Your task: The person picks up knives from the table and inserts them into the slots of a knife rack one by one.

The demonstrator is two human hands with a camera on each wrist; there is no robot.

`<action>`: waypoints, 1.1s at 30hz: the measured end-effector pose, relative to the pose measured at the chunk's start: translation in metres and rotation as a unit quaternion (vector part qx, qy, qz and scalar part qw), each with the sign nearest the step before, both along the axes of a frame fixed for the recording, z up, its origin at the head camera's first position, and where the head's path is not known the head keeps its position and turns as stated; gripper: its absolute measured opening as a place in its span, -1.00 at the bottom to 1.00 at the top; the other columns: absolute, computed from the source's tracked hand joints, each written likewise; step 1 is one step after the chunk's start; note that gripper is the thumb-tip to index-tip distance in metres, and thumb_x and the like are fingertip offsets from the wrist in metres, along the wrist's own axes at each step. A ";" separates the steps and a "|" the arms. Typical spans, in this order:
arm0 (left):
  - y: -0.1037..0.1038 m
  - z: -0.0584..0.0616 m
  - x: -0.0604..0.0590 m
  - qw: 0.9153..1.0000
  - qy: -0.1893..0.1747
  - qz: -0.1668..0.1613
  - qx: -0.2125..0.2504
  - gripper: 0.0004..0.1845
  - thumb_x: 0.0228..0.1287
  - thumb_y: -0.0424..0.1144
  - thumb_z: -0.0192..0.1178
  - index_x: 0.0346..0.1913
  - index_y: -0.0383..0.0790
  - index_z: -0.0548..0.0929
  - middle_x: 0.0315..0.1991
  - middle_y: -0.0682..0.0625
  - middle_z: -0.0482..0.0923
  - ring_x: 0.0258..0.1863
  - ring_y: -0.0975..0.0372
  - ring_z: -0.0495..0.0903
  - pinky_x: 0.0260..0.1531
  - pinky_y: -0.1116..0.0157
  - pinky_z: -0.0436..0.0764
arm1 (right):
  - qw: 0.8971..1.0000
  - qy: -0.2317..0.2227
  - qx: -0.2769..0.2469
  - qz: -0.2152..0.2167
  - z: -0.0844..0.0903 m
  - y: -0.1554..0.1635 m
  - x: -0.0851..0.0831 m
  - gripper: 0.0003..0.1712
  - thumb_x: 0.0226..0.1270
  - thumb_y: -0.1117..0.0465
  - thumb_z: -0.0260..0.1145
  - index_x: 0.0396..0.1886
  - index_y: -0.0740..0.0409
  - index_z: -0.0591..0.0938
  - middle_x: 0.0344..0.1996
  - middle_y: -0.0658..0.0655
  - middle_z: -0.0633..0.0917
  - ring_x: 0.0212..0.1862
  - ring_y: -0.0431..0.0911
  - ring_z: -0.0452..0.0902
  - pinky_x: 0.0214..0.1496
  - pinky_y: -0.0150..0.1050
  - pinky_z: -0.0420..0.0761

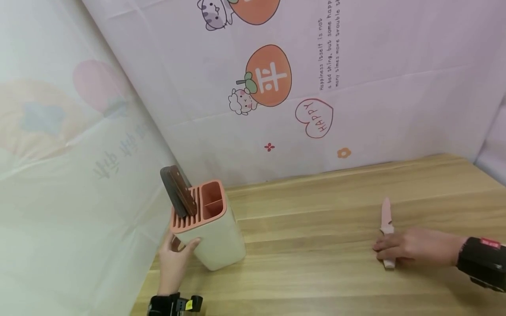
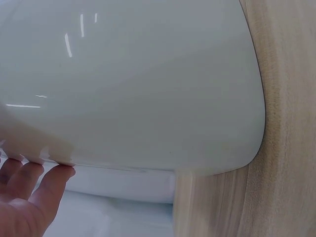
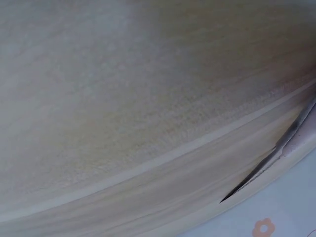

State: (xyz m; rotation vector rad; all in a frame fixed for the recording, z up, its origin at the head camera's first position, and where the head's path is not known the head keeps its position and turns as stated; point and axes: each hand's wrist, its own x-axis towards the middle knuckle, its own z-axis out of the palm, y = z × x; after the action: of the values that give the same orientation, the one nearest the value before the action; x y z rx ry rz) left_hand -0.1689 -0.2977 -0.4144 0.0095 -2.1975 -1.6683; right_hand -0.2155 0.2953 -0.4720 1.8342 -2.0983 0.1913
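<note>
A cream knife block point(image 1: 219, 248) with an orange-pink slotted top stands on the table at the left. My left hand point(image 1: 174, 263) holds its near left corner, thumb on the front and fingers around the side. In the left wrist view, fingertips of the left hand point(image 2: 34, 197) press the block's glossy wall point(image 2: 148, 98). A knife with a brown handle point(image 1: 182, 191) and one with a dark grey handle point(image 1: 172, 193) are in the slots. On the right, my right hand point(image 1: 419, 248) grips the pale handle of a small pink knife point(image 1: 386, 215), its blade pointing away.
Two open compartments point(image 1: 212, 197) are at the right of the block's top. The wooden table point(image 1: 308, 250) stretches between the hands. A printed white sheet point(image 1: 375, 109) hangs behind it, and another white sheet point(image 1: 79, 219) borders the left side, close to the block.
</note>
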 end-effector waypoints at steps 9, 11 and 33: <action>0.002 0.002 0.000 1.000 0.015 -0.012 0.001 -0.15 0.30 -0.44 0.40 0.60 -0.11 0.27 0.55 -0.08 0.21 0.46 -0.07 0.28 0.16 0.50 0.56 | 0.998 0.059 -0.030 -0.008 0.015 -0.009 0.000 -0.50 0.74 0.00 -0.12 0.13 0.02 0.73 0.09 0.08 0.72 0.06 -0.09 0.66 0.10 -0.46 0.66; 0.001 0.001 0.000 1.000 0.016 -0.014 0.000 -0.13 0.30 -0.44 0.40 0.61 -0.06 0.25 0.57 -0.04 0.17 0.49 -0.05 0.24 0.18 0.50 0.55 | 0.997 0.066 -0.039 -0.003 0.022 -0.014 -0.001 -0.52 0.74 0.01 -0.10 0.16 0.05 0.72 0.11 0.10 0.71 0.08 -0.08 0.65 0.22 -0.47 0.59; -0.001 -0.001 -0.001 0.999 0.027 -0.022 0.002 -0.11 0.31 -0.47 0.39 0.61 0.04 0.25 0.57 0.03 0.17 0.49 -0.01 0.25 0.21 0.40 0.58 | 0.963 0.022 -0.269 0.013 0.089 -0.091 -0.019 -0.54 0.65 0.10 0.09 0.08 0.41 0.71 0.05 0.21 0.75 0.29 -0.28 0.51 0.11 -0.55 0.59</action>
State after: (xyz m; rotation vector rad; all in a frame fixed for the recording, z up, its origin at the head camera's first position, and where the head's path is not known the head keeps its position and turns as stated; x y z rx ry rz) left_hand -0.1702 -0.2985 -0.4159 -0.0827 -2.1683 -1.6768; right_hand -0.2344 0.2047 -0.3825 1.5167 -1.7614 0.6493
